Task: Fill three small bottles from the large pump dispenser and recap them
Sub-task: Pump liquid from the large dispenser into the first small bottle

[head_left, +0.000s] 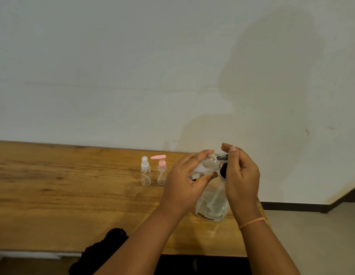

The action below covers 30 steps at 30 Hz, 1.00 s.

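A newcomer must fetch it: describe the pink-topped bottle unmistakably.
On the wooden table, near its far edge, two small clear bottles stand together. Yours is the pink pump bottle on the right; the spray bottle left of it is white-capped.

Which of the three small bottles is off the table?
The clear one gripped in the left hand, tipped sideways by the nozzle of the big dispenser. The white-capped bottle and the pink-topped bottle stand upright on the table.

The wooden table [53,185] carries a white-capped spray bottle [145,172], a pink-pump bottle [162,171] at its three o'clock, and a large clear dispenser [212,205] at their four o'clock.
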Each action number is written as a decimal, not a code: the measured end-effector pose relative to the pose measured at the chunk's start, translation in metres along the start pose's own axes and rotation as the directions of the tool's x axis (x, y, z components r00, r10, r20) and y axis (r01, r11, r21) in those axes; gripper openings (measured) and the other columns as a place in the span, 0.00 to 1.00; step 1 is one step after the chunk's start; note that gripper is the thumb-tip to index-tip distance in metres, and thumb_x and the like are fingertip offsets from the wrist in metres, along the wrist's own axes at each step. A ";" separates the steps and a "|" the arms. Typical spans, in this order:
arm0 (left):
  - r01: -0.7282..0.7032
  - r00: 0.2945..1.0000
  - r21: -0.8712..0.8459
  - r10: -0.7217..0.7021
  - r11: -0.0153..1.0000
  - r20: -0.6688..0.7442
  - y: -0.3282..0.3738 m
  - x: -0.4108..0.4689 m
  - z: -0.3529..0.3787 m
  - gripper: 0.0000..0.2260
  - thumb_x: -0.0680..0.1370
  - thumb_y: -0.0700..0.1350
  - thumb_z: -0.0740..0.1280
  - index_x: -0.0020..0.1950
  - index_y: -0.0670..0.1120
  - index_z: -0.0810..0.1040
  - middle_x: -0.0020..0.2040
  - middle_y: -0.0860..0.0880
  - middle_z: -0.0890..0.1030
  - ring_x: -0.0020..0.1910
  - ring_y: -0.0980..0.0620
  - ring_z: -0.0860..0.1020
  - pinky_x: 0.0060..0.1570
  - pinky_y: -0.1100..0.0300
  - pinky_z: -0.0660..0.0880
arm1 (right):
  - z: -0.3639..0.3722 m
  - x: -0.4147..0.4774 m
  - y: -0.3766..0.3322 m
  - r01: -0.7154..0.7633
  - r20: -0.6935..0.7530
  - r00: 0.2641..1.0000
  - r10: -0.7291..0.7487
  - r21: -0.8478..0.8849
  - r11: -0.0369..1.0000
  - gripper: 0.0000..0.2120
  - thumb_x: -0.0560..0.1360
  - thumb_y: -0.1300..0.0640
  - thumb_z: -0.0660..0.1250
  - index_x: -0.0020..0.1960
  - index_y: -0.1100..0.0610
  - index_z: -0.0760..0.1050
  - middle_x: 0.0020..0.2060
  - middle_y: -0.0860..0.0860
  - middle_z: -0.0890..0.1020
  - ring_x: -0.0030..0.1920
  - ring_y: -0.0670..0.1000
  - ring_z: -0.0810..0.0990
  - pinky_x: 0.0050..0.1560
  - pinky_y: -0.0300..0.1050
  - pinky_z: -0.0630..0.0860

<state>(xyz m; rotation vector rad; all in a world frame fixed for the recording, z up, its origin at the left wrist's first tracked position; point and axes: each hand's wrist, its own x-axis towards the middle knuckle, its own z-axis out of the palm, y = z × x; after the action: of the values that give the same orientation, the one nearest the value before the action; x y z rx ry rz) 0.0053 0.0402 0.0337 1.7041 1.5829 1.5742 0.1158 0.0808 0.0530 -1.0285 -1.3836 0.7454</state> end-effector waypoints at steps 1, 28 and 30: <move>0.003 1.000 -0.003 -0.003 1.000 0.001 0.000 0.000 0.000 0.25 0.71 0.46 0.74 0.62 0.66 0.70 0.57 0.63 0.76 0.58 0.67 0.72 0.54 0.77 0.67 | 0.000 0.000 0.001 0.003 0.006 1.000 -0.002 -0.005 1.000 0.11 0.79 0.50 0.56 0.47 0.42 0.76 0.48 0.42 0.81 0.53 0.42 0.79 0.53 0.42 0.76; -0.027 1.000 -0.022 0.026 0.999 -0.004 0.002 -0.001 -0.004 0.24 0.71 0.45 0.74 0.62 0.64 0.72 0.56 0.62 0.77 0.58 0.68 0.72 0.54 0.78 0.67 | -0.003 0.000 0.000 0.002 0.055 0.998 -0.001 -0.009 1.000 0.13 0.77 0.44 0.53 0.49 0.41 0.76 0.52 0.45 0.81 0.63 0.49 0.75 0.62 0.48 0.74; -0.025 1.000 -0.020 0.025 0.999 -0.003 0.003 -0.001 -0.004 0.24 0.71 0.44 0.74 0.62 0.62 0.72 0.55 0.62 0.77 0.57 0.69 0.72 0.54 0.79 0.66 | -0.003 0.001 -0.003 0.016 0.067 0.998 -0.014 -0.032 0.999 0.13 0.77 0.47 0.53 0.49 0.43 0.76 0.50 0.43 0.81 0.59 0.44 0.77 0.58 0.40 0.74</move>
<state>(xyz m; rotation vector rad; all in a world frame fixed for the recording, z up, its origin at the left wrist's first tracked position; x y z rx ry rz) 0.0032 0.0369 0.0370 1.7188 1.5479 1.6000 0.1182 0.0798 0.0568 -1.0255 -1.4635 0.7541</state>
